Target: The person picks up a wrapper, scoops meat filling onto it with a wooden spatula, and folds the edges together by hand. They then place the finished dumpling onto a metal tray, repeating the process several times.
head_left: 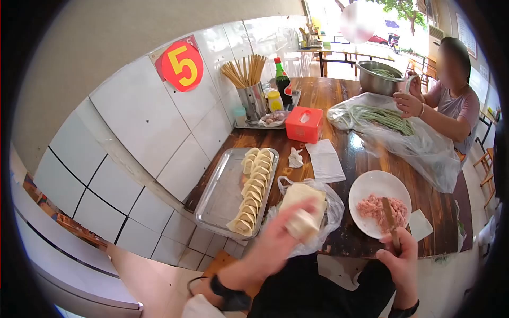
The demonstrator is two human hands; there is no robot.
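Note:
My left hand is blurred and closed around a pale dough wrapper, just over the stack of square wrappers on a clear plastic bag. In my right hand is a flat wooden stick, its tip in the pink minced meat on a white plate. To the left lies a metal tray with several folded dumplings in rows along its right side.
Across the table, a person handles long green beans by a metal pot. A red tissue box, napkins, a chopstick holder and a sauce bottle stand or lie beyond the tray.

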